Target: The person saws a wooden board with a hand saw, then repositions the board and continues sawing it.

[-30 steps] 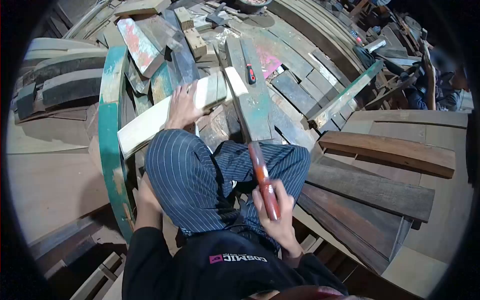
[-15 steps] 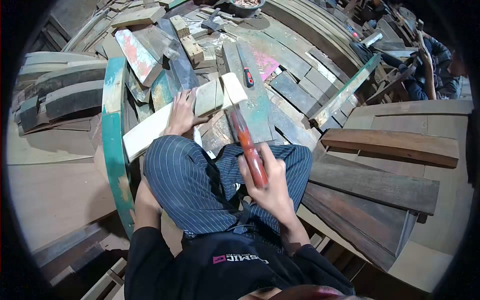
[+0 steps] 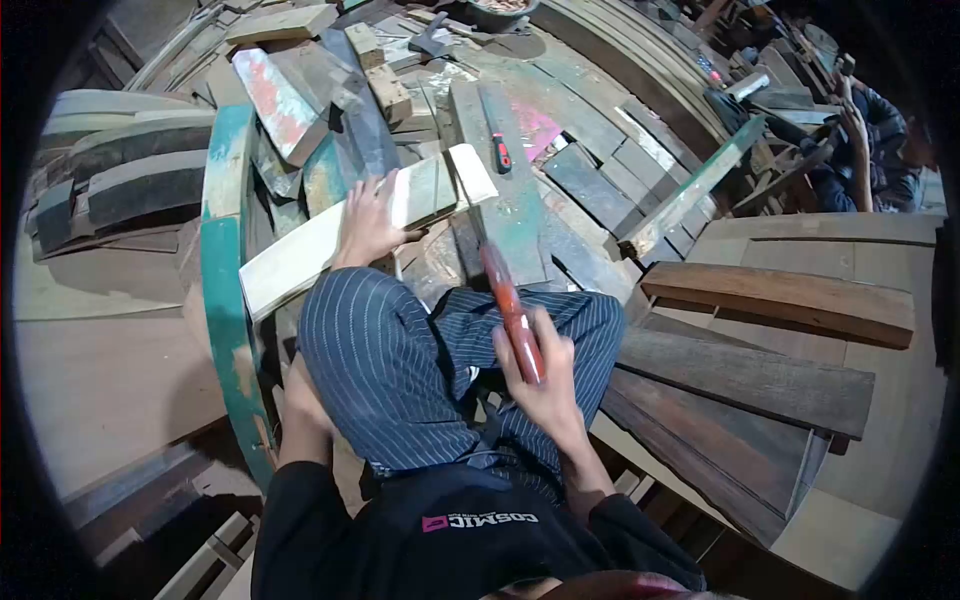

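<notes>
A pale wooden board (image 3: 300,260) lies slanted in front of me, partly against my raised knee. My left hand (image 3: 370,222) presses on the board, fingers over its top and thumb toward the near edge. My right hand (image 3: 545,375) is closed around the red handle (image 3: 515,335) of a handsaw. The saw's thin blade (image 3: 462,180) crosses the board near its right end, with a short end portion (image 3: 474,174) on the far side of the blade. The handle is slightly blurred.
A red-and-black-handled tool (image 3: 500,150) lies on a greenish plank beyond the board. Wood offcuts (image 3: 280,105) pile up at upper left, near a hammer-like tool (image 3: 430,40). Planks (image 3: 780,300) rest at right. Another person (image 3: 880,140) sits at upper right.
My right hand and the saw handle have moved slightly right and toward me, drawing the blade back across the board. My left hand stays on the board.
</notes>
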A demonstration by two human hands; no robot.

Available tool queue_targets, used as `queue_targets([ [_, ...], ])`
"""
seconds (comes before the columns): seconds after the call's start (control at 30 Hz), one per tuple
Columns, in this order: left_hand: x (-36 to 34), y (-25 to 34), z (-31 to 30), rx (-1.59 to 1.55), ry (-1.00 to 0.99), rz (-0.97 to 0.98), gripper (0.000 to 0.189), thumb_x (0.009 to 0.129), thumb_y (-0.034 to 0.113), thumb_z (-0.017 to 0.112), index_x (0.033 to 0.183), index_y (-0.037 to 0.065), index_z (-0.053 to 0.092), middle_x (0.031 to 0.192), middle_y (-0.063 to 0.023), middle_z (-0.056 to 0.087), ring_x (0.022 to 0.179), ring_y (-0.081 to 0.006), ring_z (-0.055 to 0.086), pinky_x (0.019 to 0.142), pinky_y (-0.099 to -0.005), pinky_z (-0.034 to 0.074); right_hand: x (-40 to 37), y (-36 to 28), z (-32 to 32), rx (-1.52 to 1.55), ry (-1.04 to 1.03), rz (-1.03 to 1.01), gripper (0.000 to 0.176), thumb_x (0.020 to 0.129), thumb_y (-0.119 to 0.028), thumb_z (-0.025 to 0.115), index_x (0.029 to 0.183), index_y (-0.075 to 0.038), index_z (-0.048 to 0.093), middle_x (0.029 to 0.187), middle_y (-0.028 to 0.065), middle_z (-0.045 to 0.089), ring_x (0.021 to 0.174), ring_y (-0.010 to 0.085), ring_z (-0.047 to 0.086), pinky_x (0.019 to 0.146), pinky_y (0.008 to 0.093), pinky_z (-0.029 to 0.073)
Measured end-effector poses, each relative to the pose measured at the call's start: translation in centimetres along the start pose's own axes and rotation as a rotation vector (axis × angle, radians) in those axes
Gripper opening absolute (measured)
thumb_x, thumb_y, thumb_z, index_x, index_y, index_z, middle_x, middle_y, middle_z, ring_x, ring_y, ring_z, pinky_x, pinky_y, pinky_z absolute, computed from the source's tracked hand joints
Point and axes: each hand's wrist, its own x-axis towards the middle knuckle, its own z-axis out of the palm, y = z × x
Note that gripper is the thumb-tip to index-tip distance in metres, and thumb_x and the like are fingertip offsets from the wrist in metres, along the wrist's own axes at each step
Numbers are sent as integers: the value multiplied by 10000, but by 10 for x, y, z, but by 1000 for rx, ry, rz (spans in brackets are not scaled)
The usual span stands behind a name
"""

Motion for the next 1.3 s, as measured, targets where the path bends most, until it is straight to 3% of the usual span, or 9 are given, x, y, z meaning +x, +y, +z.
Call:
queue_targets([
  [0.37,1,-5,5,-35,97,25,1067,572,402,949,1441,6,471,1263,-215,558,1161,-408,528,1018,-499,434,-69,-34,-77,-82,-60,23,214,886,-57,752,996,-10,575,627,99,605,493,176,649,469,295,455],
  [0.43,2,-9,6,-2,133,94,1094,552,402,959,1445,3,468,1257,-210,556,1163,-403,525,1018,-498,433,-49,-28,-67,-57,-91,-27,219,889,-57,748,1000,-18,564,628,111,582,487,222,640,467,323,452],
  [0.47,1,-7,4,-74,117,100,1129,529,412,970,1452,3,464,1267,-205,554,1172,-407,518,1024,-502,428,-40,-38,-62,-49,-127,192,219,882,-130,760,985,-60,580,755,113,596,604,277,576,657,372,430],
  [0.5,2,-8,5,-41,98,84,1136,529,434,971,1451,1,467,1277,-213,552,1171,-415,514,1036,-503,419,-27,-32,-50,-34,-100,62,225,900,-144,750,1006,-55,572,768,110,577,618,303,553,674,391,409],
  [0.67,3,-9,4,-53,82,102,1105,564,461,955,1444,-7,477,1282,-214,571,1182,-397,522,1050,-491,419,49,0,6,54,-28,-160,258,910,-104,719,1038,5,524,738,239,598,694,473,626,605,437,486],
  [0.87,3,-4,4,-14,94,113,1072,567,464,952,1424,4,502,1283,-186,576,1176,-372,534,1038,-478,427,75,24,41,8,60,-178,234,915,-80,709,1050,1,536,693,214,585,626,413,624,586,421,483],
  [0.97,0,-10,4,-63,107,145,1134,535,460,963,1469,42,474,1288,-185,565,1184,-378,530,1034,-481,428,46,5,15,137,-1,-77,292,890,-40,703,1080,13,489,733,266,602,699,483,649,587,435,494],
  [1.1,-2,1,-3,-37,5,128,1149,551,483,950,1497,55,459,1314,-187,557,1225,-379,512,1068,-476,402,9,-2,18,175,-77,6,263,940,-35,664,1105,1,463,713,243,615,653,473,654,531,414,494],
  [1.3,3,-3,6,26,-28,41,1153,540,531,938,1492,71,478,1306,-164,560,1246,-366,499,1079,-471,384,-27,-13,-11,24,-181,-6,369,870,27,695,1166,15,475,800,253,665,696,426,706,595,427,542],
])
